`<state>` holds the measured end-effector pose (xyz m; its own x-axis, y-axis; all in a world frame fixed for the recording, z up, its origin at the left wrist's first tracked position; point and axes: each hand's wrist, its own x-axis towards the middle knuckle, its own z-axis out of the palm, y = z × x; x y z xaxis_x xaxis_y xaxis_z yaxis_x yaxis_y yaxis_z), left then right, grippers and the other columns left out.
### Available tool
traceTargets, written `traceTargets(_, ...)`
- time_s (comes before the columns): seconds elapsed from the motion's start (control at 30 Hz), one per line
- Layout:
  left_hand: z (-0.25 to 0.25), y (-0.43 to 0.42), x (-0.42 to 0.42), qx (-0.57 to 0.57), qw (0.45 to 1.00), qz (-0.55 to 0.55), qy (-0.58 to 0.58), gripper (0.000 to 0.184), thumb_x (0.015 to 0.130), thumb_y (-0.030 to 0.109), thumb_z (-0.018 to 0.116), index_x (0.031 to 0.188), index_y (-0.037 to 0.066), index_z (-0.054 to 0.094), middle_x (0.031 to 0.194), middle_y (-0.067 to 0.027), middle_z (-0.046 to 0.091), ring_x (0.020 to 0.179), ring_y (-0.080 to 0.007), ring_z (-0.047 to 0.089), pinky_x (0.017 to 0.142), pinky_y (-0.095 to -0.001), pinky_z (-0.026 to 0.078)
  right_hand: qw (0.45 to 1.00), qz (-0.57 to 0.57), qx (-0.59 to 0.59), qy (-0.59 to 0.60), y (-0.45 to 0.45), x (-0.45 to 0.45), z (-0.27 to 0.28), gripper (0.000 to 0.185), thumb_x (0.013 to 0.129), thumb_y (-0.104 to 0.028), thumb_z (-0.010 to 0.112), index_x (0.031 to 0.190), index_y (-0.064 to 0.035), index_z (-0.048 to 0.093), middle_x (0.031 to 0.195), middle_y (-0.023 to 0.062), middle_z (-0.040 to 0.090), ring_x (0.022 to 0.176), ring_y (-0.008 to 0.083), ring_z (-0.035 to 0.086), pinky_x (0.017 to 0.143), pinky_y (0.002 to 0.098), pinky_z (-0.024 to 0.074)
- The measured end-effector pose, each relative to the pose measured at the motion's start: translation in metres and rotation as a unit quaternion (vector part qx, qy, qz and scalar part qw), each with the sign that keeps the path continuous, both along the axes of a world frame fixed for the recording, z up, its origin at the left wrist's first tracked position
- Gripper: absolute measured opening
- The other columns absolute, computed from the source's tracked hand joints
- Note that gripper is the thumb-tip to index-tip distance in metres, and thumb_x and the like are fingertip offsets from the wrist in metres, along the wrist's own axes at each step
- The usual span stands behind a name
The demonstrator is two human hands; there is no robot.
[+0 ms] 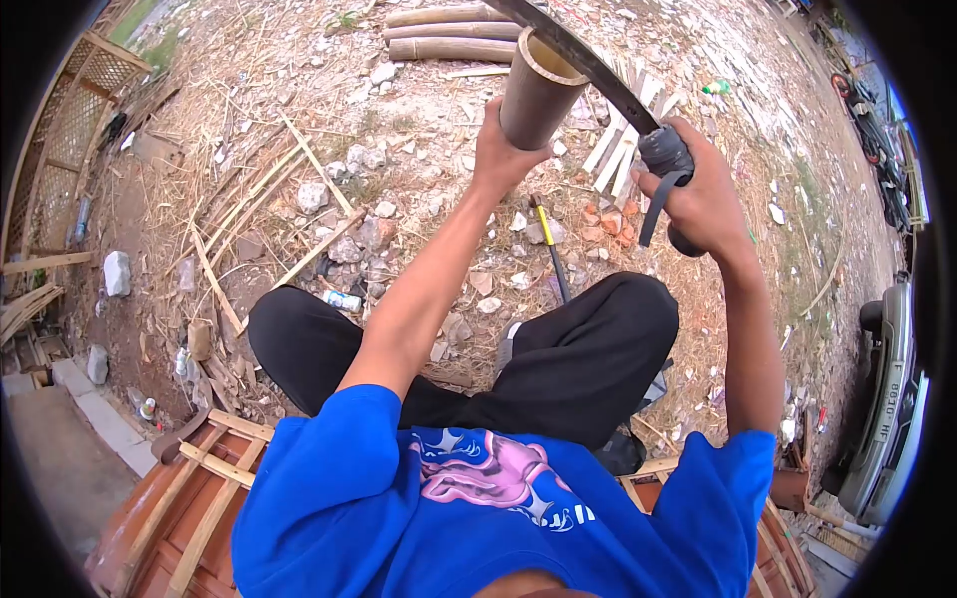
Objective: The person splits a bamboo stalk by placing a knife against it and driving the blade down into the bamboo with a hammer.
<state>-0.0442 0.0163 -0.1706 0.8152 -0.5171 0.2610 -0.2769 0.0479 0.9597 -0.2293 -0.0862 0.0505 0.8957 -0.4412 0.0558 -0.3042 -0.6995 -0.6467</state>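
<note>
My left hand [506, 159] is wrapped around the lower part of a thick, hollow bamboo section [533, 108], held up with its open end tilted toward the top of the view. In my right hand [706, 197] is a machete [598, 72], gripped by its dark tape-wrapped handle with a loose strap hanging down. The long dark blade slants up to the left across the bamboo's open rim; whether it touches the rim I cannot tell. The blade's tip is cut off by the top edge of the view.
Bamboo poles [454, 38] lie on the rubble-strewn ground ahead, and pale split strips [620, 149] lie behind my right hand. A yellow-and-black handled tool [549, 244] stands near my knees. A can [342, 300] lies left; a vehicle [885, 404] is at the right edge.
</note>
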Motion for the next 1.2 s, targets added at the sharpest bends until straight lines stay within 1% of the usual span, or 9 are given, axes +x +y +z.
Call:
traceTargets(0.17, 0.102, -0.006, 0.021, -0.039, 0.987, 0.014, -0.155, 0.087, 0.063, 0.03, 0.09, 0.127, -0.002, 0.04, 0.115, -0.0216, 0.062, 0.106, -0.0304, 0.066, 0.088, -0.0439, 0.056, 0.997, -0.056, -0.056, -0.007, -0.006, -0.021, 0.095, 0.044, 0.082, -0.026, 0.078, 0.116, -0.0039, 0.061, 0.074, -0.0005, 0.057, 0.057, 0.008, 0.05, 0.053, 0.0255, 0.0399)
traceTargets(0.3, 0.152, 0.001, 0.023, -0.097, 0.983, 0.009, -0.158, 0.06, 0.085, 0.034, 0.071, 0.13, 0.001, 0.05, 0.125, -0.0196, 0.061, 0.113, -0.033, 0.061, 0.096, -0.0434, 0.05, 0.971, -0.012, -0.234, 0.043, -0.061, -0.037, 0.096, 0.047, 0.085, -0.028, 0.074, 0.125, -0.0045, 0.061, 0.075, 0.0004, 0.057, 0.054, 0.0059, 0.048, 0.052, 0.0241, 0.0371)
traceTargets(0.37, 0.128, 0.001, 0.032, -0.051, 0.967, 0.014, -0.247, 0.108, 0.06, 0.036, 0.093, 0.139, -0.004, 0.033, 0.122, -0.0256, 0.06, 0.109, -0.036, 0.065, 0.092, -0.0466, 0.056, 0.985, -0.012, -0.169, 0.036, -0.064, 0.001, 0.045, 0.046, 0.083, -0.023, 0.073, 0.123, -0.0029, 0.061, 0.083, 0.0044, 0.062, 0.062, 0.0096, 0.054, 0.06, 0.0271, 0.0424)
traceTargets(0.43, 0.043, 0.017, 0.036, 0.32, 0.942, -0.023, -0.1, 0.134, 0.055, 0.046, 0.095, 0.15, -0.006, 0.017, 0.142, -0.0305, 0.046, 0.128, -0.042, 0.053, 0.107, -0.0498, 0.048, 0.995, -0.026, -0.092, 0.043, -0.053, 0.009, -0.007, 0.045, 0.082, -0.018, 0.072, 0.122, -0.0014, 0.061, 0.09, 0.0084, 0.068, 0.07, 0.0133, 0.06, 0.069, 0.0302, 0.0477)
traceTargets(0.47, -0.001, 0.036, 0.026, 0.386, 0.922, -0.026, -0.034, 0.158, 0.047, 0.058, 0.094, 0.156, -0.002, -0.004, 0.158, -0.0296, 0.022, 0.148, -0.0408, 0.024, 0.122, -0.0551, 0.021, 0.996, -0.036, -0.064, 0.04, -0.05, 0.006, -0.019, 0.045, 0.081, -0.016, 0.072, 0.122, -0.0006, 0.061, 0.094, 0.0104, 0.07, 0.074, 0.0152, 0.063, 0.074, 0.0317, 0.0503)
traceTargets(0.53, -0.043, 0.068, 0.012, 0.302, 0.953, 0.003, 0.036, 0.157, 0.048, 0.053, 0.095, 0.156, 0.0, -0.006, 0.161, -0.0292, 0.006, 0.152, -0.0387, 0.008, 0.124, -0.0528, 0.016, 0.998, -0.026, -0.038, 0.032, -0.069, 0.01, -0.028, 0.045, 0.079, -0.016, 0.071, 0.119, 0.0005, 0.061, 0.088, 0.0078, 0.067, 0.084, 0.0181, 0.064, 0.081, 0.0339, 0.0494)
traceTargets(0.8, -0.007, 0.022, 0.029, 0.082, 0.991, 0.058, -0.087, 0.121, 0.063, 0.031, 0.092, 0.15, -0.005, 0.017, 0.148, -0.029, 0.029, 0.139, -0.0404, 0.033, 0.116, -0.0474, 0.029, 0.989, 0.079, -0.082, 0.093, -0.024, 0.052, 0.008, 0.029, 0.078, -0.016, 0.071, 0.101, -0.0009, 0.061, 0.084, 0.0152, 0.064, 0.077, 0.0304, 0.062, 0.073, 0.0398, 0.049)
traceTargets(0.97, 0.021, 0.018, 0.058, 0.002, 0.998, 0.039, -0.052, 0.091, 0.062, 0.028, 0.094, 0.129, 0.002, 0.039, 0.113, -0.0186, 0.066, 0.104, -0.0285, 0.067, 0.091, -0.0387, 0.054, 0.992, 0.078, -0.094, 0.04, -0.019, 0.062, 0.006, 0.032, 0.073, -0.015, 0.071, 0.097, 0.0005, 0.057, 0.084, 0.0142, 0.06, 0.077, 0.0267, 0.057, 0.073, 0.0381, 0.0469)
traceTargets(1.2, 0.015, 0.001, 0.072, 0.022, 0.998, 0.002, -0.053, 0.083, 0.062, 0.024, 0.091, 0.129, 0.002, 0.046, 0.113, -0.0178, 0.068, 0.105, -0.0278, 0.067, 0.093, -0.038, 0.054, 0.995, 0.016, -0.088, 0.052, -0.033, 0.062, 0.003, 0.033, 0.076, -0.008, 0.072, 0.107, -0.0032, 0.061, 0.092, 0.017, 0.069, 0.082, 0.0304, 0.066, 0.075, 0.0415, 0.05)
